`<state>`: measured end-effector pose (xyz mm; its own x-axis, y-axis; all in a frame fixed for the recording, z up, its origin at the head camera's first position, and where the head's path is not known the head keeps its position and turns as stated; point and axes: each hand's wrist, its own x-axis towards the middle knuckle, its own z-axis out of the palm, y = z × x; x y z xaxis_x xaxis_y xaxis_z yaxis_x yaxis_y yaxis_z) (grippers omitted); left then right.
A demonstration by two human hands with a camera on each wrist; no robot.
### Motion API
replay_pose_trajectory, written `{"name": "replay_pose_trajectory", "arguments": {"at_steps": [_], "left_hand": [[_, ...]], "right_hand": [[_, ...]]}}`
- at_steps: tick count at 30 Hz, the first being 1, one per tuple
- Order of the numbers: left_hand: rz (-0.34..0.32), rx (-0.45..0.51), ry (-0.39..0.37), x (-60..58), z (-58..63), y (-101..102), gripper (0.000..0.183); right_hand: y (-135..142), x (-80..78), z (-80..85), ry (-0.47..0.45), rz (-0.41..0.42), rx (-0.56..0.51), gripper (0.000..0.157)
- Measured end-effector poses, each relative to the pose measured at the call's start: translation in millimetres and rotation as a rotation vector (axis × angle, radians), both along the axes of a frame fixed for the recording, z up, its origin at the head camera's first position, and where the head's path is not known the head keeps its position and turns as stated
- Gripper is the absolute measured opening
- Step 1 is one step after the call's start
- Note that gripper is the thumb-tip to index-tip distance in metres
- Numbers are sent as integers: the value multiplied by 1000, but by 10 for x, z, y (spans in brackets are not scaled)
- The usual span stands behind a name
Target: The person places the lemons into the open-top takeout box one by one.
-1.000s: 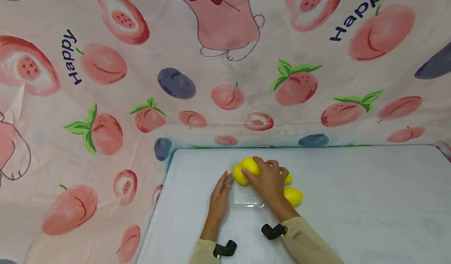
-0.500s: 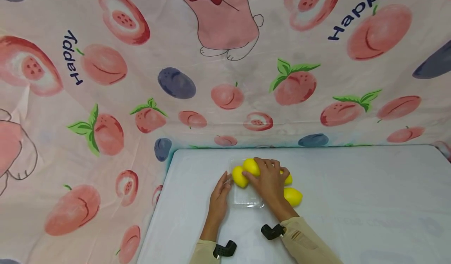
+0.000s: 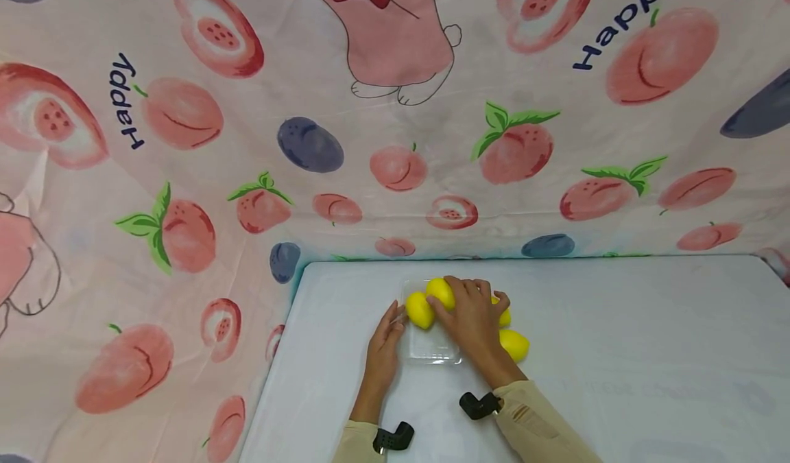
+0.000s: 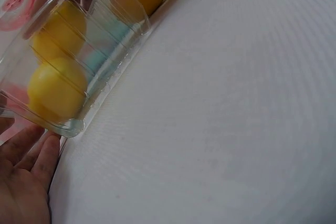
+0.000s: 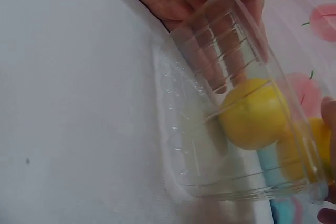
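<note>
A clear plastic container (image 3: 435,353) stands on the white table in the head view. Inside are two yellow lemons: one at the left (image 3: 420,311), the other farther back (image 3: 440,293). My right hand (image 3: 472,319) reaches over the container and grips the back lemon; its thumb lies close to the left lemon. My left hand (image 3: 384,350) rests its extended fingers against the container's left side. Through the plastic, the right wrist view shows these left fingers (image 5: 210,72) and a lemon (image 5: 254,114). Both lemons also show through the wall in the left wrist view (image 4: 56,90).
Right of the container, two more lemons lie on the table, one partly behind the right hand (image 3: 505,315) and one near the right wrist (image 3: 515,345). A fruit-patterned cloth (image 3: 395,120) hangs along the table's back and left edges.
Within the container, the left lemon has shifted slightly toward the front and left. The held lemon has moved a little to the right with my right hand. My left hand stays in place.
</note>
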<state>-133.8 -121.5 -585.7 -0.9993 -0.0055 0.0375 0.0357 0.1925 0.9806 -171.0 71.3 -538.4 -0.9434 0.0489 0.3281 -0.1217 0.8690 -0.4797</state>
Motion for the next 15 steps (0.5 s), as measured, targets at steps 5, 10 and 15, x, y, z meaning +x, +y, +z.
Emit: {"name": "replay_pose_trajectory", "arguments": {"at_steps": [5, 10, 15], "left_hand": [[0, 6, 2, -5, 5, 7, 49], [10, 0, -5, 0, 24, 24, 49], [20, -2, -7, -1, 25, 36, 49]], "right_hand": [[37, -12, 27, -31, 21, -17, 53], [96, -40, 27, -10, 70, -3, 50], [139, -69, 11, -11, 108, 27, 49]]}}
